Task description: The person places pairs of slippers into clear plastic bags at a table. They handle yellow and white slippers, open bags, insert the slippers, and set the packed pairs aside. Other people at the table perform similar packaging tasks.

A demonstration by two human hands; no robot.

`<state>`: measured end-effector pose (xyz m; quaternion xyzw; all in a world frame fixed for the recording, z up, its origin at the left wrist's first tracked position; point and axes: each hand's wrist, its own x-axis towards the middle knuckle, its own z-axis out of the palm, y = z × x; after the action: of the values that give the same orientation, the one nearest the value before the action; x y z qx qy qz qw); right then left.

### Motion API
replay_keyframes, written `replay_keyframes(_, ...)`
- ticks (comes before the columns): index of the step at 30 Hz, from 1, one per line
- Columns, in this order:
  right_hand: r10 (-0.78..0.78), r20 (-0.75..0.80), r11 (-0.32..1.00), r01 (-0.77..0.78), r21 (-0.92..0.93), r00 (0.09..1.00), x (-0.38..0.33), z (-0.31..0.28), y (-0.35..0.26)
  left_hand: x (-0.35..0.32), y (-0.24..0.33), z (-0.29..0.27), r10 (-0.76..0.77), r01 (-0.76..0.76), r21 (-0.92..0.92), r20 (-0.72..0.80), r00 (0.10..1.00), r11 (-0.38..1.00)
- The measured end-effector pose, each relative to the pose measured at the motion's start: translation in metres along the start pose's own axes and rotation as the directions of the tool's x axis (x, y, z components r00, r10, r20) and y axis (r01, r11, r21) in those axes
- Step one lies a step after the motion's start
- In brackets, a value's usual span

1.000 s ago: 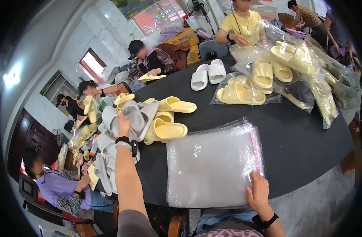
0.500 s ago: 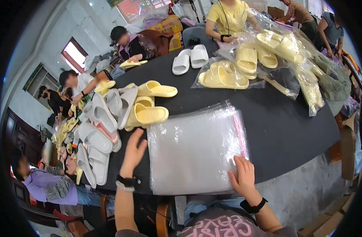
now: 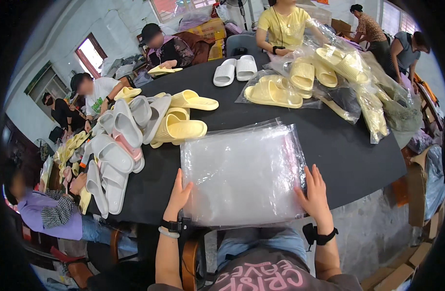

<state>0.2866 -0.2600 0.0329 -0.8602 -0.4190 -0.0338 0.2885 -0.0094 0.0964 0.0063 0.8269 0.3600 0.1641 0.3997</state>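
Note:
A stack of clear plastic bags [image 3: 242, 174] lies flat at the near edge of the table. My left hand [image 3: 178, 196] is at its left side, thumb raised and fingers stretched out. At the opposite side, my right hand [image 3: 313, 193] has its fingers extended upright along the edge, with the thumb against the plastic. Neither hand grips anything. Just beyond the bags' far left corner sit yellow slippers [image 3: 186, 128]. Grey slippers [image 3: 113, 155] are heaped left of my left hand, with a pink slipper [image 3: 126, 145] among them.
On the black table [image 3: 351, 162], bagged yellow slippers [image 3: 273, 94] pile up at the far right. A white pair [image 3: 235, 70] stands at the far middle. Several people sit or stand around, one in a yellow shirt [image 3: 285, 26] opposite me. Cardboard boxes [image 3: 419, 189] stand at right.
My left hand has come nearer, down to the bags' left edge. My right hand has moved up and outward along their right side. The bags' right edge lies differently, and the view has shifted slightly.

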Motion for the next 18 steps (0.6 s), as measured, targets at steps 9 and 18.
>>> replay_keyframes(9,0.096,-0.031,0.943,-0.081,0.323,0.995,-0.008,0.040,-0.022,0.001,0.014,0.003,-0.021,0.014,-0.121,-0.053,0.998,0.993)
replay_keyframes(18,0.024,0.154,0.994,-0.040,0.101,0.988,-0.008,0.029,-0.009,-0.005,-0.007,-0.009,0.036,-0.035,0.244,0.002,0.999,0.969)
